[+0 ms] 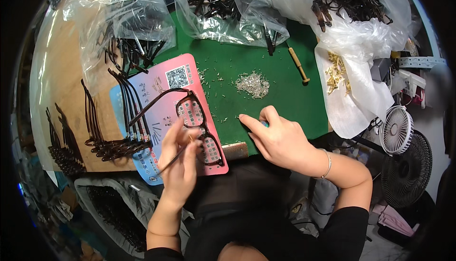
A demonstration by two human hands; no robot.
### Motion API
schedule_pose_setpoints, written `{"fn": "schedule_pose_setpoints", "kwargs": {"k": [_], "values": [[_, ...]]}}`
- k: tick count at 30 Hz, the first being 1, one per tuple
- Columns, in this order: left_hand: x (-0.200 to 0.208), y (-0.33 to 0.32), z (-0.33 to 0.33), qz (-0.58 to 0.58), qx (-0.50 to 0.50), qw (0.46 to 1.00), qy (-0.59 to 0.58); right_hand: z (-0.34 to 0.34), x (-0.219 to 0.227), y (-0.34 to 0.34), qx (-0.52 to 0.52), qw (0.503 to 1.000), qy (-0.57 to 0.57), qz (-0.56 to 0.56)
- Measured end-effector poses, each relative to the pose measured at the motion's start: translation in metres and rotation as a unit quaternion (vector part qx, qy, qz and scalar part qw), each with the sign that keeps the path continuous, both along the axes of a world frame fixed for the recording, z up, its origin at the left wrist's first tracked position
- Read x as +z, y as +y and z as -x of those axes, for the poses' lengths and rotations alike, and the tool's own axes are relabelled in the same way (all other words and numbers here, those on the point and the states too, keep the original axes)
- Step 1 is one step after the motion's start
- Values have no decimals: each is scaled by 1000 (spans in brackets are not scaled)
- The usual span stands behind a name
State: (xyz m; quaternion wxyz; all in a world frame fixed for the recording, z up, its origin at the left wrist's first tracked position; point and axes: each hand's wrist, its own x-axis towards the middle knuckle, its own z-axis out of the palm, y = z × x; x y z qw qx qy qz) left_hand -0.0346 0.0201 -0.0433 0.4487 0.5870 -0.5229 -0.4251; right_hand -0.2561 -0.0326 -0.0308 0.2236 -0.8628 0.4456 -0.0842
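Observation:
My left hand (178,163) grips a dark brown tortoiseshell eyeglass frame (205,131) above a pink and blue printed card (159,78). One temple stretches away to the left; a second thin dark arm passes between my fingers. My right hand (280,140) rests low over the green mat (278,99), its index fingertip beside a tiny screw. Its fingers are curled, with a bit of blue showing between them; what that is I cannot make out. A heap of small silver screws (253,85) lies just beyond, and more are scattered around it.
Rows of assembled dark frames (114,148) stand at left. Plastic bags (137,4) of dark parts line the far edge. A screwdriver with a yellowish handle (298,65) lies near gold-coloured metal pieces (336,73) on white wrapping. Two fans (397,130) stand at right.

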Motion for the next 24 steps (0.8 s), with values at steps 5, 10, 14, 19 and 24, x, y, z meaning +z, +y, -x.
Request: {"fn": "schedule_pose_setpoints", "kwargs": {"k": [5, 10, 14, 19, 24], "values": [[-3, 20, 1, 166, -196, 952, -166, 2, -7, 3, 13, 999, 6, 43], [-17, 25, 0, 241, -184, 911, -278, -4, -5, 5, -19, 998, 27, 48], [-18, 17, 1, 245, -157, 911, -294, -6, -7, 6, -23, 997, 39, 61], [-25, 20, 8, 245, -105, 919, -289, -9, -12, 9, -16, 995, 50, 80], [-31, 19, 3, 240, -118, 925, -271, 4, 1, 2, 32, 996, -48, -72]]}}
